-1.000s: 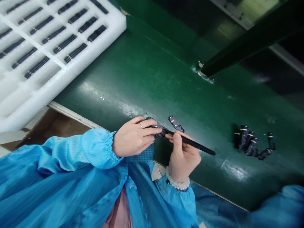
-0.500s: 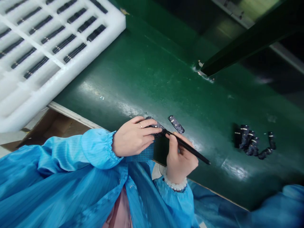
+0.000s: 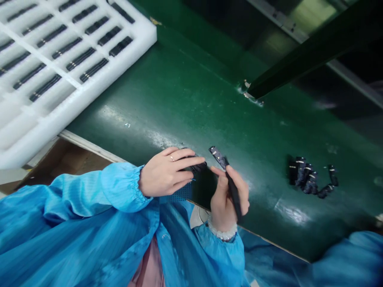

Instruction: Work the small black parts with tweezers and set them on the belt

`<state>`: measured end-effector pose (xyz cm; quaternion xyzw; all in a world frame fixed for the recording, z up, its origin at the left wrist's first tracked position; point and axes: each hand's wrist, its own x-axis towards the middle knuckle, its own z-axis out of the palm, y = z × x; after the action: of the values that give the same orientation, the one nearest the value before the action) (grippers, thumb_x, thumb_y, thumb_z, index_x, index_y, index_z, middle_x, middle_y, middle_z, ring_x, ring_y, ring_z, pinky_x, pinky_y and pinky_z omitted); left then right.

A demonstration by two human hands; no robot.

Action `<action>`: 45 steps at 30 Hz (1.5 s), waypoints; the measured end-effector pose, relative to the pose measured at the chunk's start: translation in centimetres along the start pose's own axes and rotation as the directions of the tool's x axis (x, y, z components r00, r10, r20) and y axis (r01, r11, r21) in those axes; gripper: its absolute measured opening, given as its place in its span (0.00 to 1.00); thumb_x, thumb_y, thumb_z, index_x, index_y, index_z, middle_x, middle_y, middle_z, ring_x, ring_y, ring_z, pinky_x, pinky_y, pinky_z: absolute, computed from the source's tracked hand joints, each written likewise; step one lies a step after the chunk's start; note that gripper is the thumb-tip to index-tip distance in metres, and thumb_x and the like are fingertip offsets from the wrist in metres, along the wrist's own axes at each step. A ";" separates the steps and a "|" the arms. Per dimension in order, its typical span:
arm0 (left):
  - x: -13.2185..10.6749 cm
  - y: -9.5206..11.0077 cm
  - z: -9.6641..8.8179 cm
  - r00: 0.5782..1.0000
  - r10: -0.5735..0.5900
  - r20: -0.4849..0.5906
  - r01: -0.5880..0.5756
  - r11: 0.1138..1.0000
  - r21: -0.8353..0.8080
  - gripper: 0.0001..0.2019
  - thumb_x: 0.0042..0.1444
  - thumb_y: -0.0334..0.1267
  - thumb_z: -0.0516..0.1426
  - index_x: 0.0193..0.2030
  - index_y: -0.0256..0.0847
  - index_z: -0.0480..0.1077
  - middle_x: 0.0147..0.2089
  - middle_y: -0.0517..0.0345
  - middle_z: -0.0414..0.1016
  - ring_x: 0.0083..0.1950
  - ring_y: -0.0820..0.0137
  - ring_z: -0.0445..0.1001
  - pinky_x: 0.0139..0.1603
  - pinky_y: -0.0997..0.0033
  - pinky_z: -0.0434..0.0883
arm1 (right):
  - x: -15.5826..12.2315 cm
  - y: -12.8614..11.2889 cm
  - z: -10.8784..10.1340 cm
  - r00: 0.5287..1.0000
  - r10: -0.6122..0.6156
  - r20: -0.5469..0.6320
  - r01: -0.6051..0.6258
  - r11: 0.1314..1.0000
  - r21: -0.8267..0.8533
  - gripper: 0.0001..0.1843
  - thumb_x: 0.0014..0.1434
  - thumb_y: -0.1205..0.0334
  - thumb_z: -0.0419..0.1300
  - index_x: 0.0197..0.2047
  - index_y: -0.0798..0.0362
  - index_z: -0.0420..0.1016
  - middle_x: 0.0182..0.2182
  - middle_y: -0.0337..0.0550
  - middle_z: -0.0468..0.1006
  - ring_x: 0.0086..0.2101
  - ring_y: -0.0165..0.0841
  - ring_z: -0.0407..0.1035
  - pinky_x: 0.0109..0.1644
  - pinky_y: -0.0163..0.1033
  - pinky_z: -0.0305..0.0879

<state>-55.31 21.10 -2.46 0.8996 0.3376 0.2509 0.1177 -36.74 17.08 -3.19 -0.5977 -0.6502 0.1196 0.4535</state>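
Note:
My left hand (image 3: 169, 171), with a ring on one finger, lies palm down over a small black electronic part (image 3: 199, 164). Its fingers press on the part and cover most of it. Between the thumb and fingers of my right hand (image 3: 229, 191) is a slim black tweezers-like tool (image 3: 234, 195), slanting back toward the wrist. The tool's front end is close to a flat black circuit piece (image 3: 218, 155) on the green table. Whether they touch, I cannot tell. Under my left fingers, a blue dotted surface (image 3: 179, 193) shows at the table edge.
A white foam tray (image 3: 119, 65) with rows of black parts in its slots stands at the left. Several black parts (image 3: 308, 177) lie in a group at the right. A dark post (image 3: 278, 75) rises from the green table (image 3: 185, 99). Another person's blue sleeve (image 3: 353, 259) shows at lower right.
My right hand has drawn the tool away from the part under my left hand. The tool has turned steeper and now points toward the flat circuit piece. The view has shifted slightly.

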 end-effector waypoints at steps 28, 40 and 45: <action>-0.5 -0.6 -1.1 0.983 -0.174 0.053 0.182 0.944 -0.274 0.11 0.62 0.40 0.53 0.37 0.42 0.76 0.32 0.60 0.75 0.34 0.74 0.71 0.39 0.74 0.65 | 2.1 2.7 -1.6 0.993 -0.018 -0.114 0.009 0.997 -0.074 0.14 0.59 0.64 0.58 0.50 0.53 0.71 0.43 0.47 0.78 0.47 0.37 0.72 0.55 0.51 0.65; -0.1 -0.8 -0.8 0.914 -0.287 0.287 0.360 0.900 -0.246 0.09 0.59 0.39 0.55 0.39 0.45 0.77 0.40 0.63 0.79 0.41 0.73 0.77 0.41 0.79 0.69 | -0.8 -0.7 -0.4 0.822 0.359 0.442 -0.544 0.724 0.424 0.10 0.57 0.60 0.61 0.43 0.51 0.73 0.29 0.40 0.80 0.27 0.30 0.76 0.32 0.37 0.75; 0.1 -0.8 -0.9 0.913 -0.267 0.309 0.330 0.928 -0.172 0.09 0.59 0.40 0.55 0.38 0.45 0.77 0.38 0.64 0.79 0.38 0.73 0.77 0.37 0.78 0.68 | -0.6 -1.1 -0.2 0.890 0.287 0.355 -0.416 0.830 0.371 0.06 0.54 0.63 0.63 0.37 0.51 0.75 0.33 0.40 0.79 0.33 0.31 0.76 0.38 0.37 0.75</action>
<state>-56.16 21.82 -1.92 0.8446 0.4219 0.1357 0.3005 -37.39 16.23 -2.59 -0.5672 -0.5423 0.4291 0.4472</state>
